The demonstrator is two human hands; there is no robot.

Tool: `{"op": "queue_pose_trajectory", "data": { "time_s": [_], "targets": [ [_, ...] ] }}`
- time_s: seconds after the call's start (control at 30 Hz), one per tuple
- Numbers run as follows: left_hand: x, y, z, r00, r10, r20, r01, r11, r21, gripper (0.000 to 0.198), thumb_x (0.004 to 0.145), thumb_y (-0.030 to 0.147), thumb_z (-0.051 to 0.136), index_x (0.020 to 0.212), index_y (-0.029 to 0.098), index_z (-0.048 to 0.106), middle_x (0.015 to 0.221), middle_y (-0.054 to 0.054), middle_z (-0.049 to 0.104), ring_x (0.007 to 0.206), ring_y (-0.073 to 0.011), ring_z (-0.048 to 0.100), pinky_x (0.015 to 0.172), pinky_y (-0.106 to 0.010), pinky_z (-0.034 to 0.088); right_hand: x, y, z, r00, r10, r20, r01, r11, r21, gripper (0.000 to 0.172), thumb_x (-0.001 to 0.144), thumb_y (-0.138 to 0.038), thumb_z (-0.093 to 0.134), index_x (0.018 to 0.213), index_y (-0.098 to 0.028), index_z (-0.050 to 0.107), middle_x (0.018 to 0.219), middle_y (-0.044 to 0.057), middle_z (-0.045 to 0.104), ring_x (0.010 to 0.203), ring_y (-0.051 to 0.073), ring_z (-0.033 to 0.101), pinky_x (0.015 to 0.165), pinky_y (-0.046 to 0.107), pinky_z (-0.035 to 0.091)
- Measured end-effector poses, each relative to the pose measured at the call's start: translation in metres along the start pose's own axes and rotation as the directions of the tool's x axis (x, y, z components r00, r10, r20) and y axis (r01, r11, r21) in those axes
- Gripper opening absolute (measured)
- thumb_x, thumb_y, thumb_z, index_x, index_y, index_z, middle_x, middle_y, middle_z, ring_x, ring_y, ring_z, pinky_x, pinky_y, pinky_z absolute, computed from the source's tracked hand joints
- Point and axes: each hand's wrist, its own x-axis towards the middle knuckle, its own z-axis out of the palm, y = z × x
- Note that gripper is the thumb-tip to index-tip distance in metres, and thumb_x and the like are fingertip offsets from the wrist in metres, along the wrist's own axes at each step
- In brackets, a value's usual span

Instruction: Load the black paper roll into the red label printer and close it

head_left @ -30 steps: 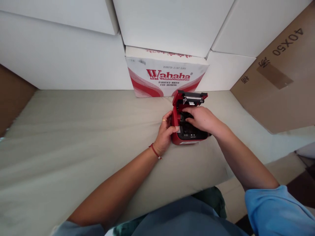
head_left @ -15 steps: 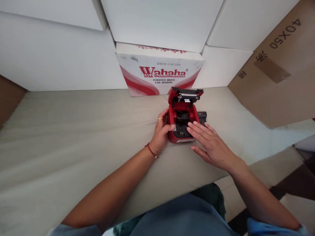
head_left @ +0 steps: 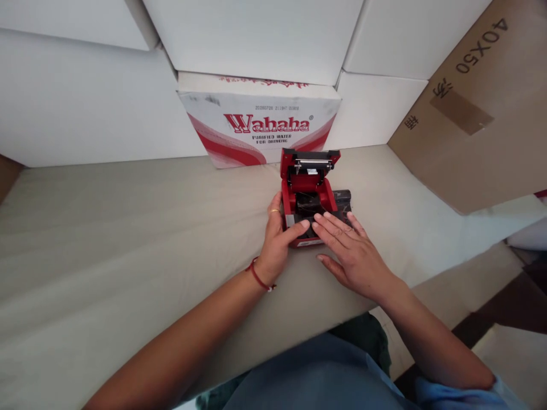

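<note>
A small red label printer (head_left: 330, 200) rests on the cloth-covered table with its lid (head_left: 311, 161) raised, baring a roller under the lid and a black interior. My left hand (head_left: 276, 245) grips the printer's left side, its thumb reaching over the front of the inside. Stretched fingers of my right hand (head_left: 348, 247) lie over the front right part of the interior, partly hiding it; whether they press on it I cannot tell. Just right of the printer lies a dark cylindrical object (head_left: 343, 197), partly covered by the printer and my right hand.
Behind the printer stands a white and red Wahaha water carton (head_left: 265, 122). White boxes (head_left: 85, 97) are stacked along the back. A large brown cardboard box (head_left: 474, 136) stands at the right. The table's front edge runs close to my body.
My left thumb has moved right, further over the printer's inside. My right hand stays spread over the front of the printer. The whole view has shifted slightly.
</note>
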Motion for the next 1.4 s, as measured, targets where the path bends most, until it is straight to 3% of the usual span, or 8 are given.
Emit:
{"op": "queue_pose_trajectory", "data": {
  "time_s": [0.3, 0.43, 0.53, 0.7, 0.93, 1.07, 1.2, 1.4],
  "targets": [
    [-0.002, 0.003, 0.003, 0.999, -0.041, 0.001, 0.041, 0.996, 0.081, 0.109, 0.071, 0.023, 0.088, 0.171, 0.037, 0.048, 0.175, -0.004, 0.052, 0.165, -0.0399, 0.048, 0.142, -0.060, 0.038, 0.012, 0.016, -0.018, 0.996, 0.064, -0.059, -0.042, 0.946, 0.322, 0.066, 0.117, -0.045, 0.062, 0.180, -0.035, 0.044, 0.182, 0.009, 0.054, 0.170, 0.028, 0.051, 0.144, 0.063, 0.036],
    [-0.004, 0.003, 0.004, 0.998, -0.056, 0.024, 0.054, 0.996, 0.077, 0.110, 0.072, 0.022, 0.085, 0.173, 0.039, 0.044, 0.175, -0.003, 0.050, 0.164, -0.0388, 0.049, 0.142, -0.057, 0.038, 0.052, 0.060, -0.020, 0.843, 0.450, -0.294, -0.212, 0.781, 0.587, 0.061, 0.116, -0.065, 0.057, 0.168, -0.035, 0.062, 0.178, 0.008, 0.060, 0.167, 0.029, 0.055, 0.142, 0.057, 0.040],
    [-0.005, 0.004, 0.004, 0.998, -0.066, 0.022, 0.064, 0.995, 0.074, 0.110, 0.072, 0.021, 0.084, 0.174, 0.039, 0.043, 0.175, -0.003, 0.050, 0.164, -0.0382, 0.049, 0.142, -0.057, 0.038, 0.094, 0.098, -0.003, 0.720, 0.633, -0.286, -0.247, 0.619, 0.746, 0.088, 0.101, -0.091, 0.060, 0.167, -0.031, 0.063, 0.178, 0.011, 0.059, 0.168, 0.032, 0.054, 0.144, 0.057, 0.036],
    [-0.004, 0.004, 0.004, 0.998, -0.050, 0.027, 0.048, 0.994, 0.095, 0.111, 0.071, 0.022, 0.085, 0.173, 0.040, 0.043, 0.174, -0.003, 0.049, 0.166, -0.0390, 0.045, 0.144, -0.060, 0.035, 0.127, 0.109, 0.015, 0.737, 0.668, -0.101, -0.245, 0.404, 0.881, 0.097, 0.093, -0.103, 0.055, 0.151, -0.028, 0.076, 0.162, 0.012, 0.074, 0.161, 0.034, 0.061, 0.139, 0.059, 0.043],
    [-0.004, 0.005, 0.005, 0.998, -0.066, 0.011, 0.066, 0.997, 0.042, 0.110, 0.070, 0.021, 0.086, 0.171, 0.038, 0.046, 0.176, -0.004, 0.049, 0.169, -0.0396, 0.042, 0.145, -0.059, 0.031, 0.088, 0.071, 0.003, 0.752, 0.581, -0.312, -0.166, 0.625, 0.763, 0.069, 0.112, -0.081, 0.047, 0.105, -0.029, 0.092, 0.116, 0.006, 0.092, 0.137, 0.031, 0.080, 0.133, 0.060, 0.051],
    [-0.005, 0.006, 0.004, 0.997, -0.071, 0.007, 0.071, 0.997, 0.025, 0.108, 0.070, 0.020, 0.087, 0.170, 0.037, 0.049, 0.176, -0.004, 0.050, 0.171, -0.0392, 0.039, 0.146, -0.056, 0.031, 0.064, 0.057, 0.004, 0.805, 0.471, -0.360, -0.163, 0.760, 0.630, 0.064, 0.120, -0.070, 0.040, 0.111, -0.033, 0.091, 0.124, 0.003, 0.091, 0.136, 0.028, 0.081, 0.137, 0.063, 0.047],
    [-0.006, 0.008, 0.004, 0.996, -0.087, 0.016, 0.087, 0.996, 0.015, 0.107, 0.071, 0.019, 0.088, 0.169, 0.037, 0.050, 0.177, -0.003, 0.049, 0.172, -0.0388, 0.039, 0.146, -0.054, 0.030, 0.048, 0.046, 0.010, 0.855, 0.376, -0.357, -0.152, 0.841, 0.519, 0.062, 0.120, -0.063, 0.042, 0.104, -0.030, 0.092, 0.117, 0.006, 0.092, 0.125, 0.029, 0.086, 0.123, 0.060, 0.062],
    [-0.008, 0.007, 0.007, 0.994, -0.105, -0.010, 0.105, 0.994, 0.015, 0.110, 0.070, 0.020, 0.088, 0.170, 0.037, 0.047, 0.180, -0.003, 0.047, 0.174, -0.0398, 0.036, 0.148, -0.057, 0.028, 0.040, 0.039, 0.022, 0.838, 0.360, -0.411, -0.143, 0.871, 0.470, 0.049, 0.121, -0.043, 0.046, 0.108, -0.029, 0.092, 0.116, 0.005, 0.092, 0.121, 0.027, 0.088, 0.111, 0.053, 0.072]
  ]
}}
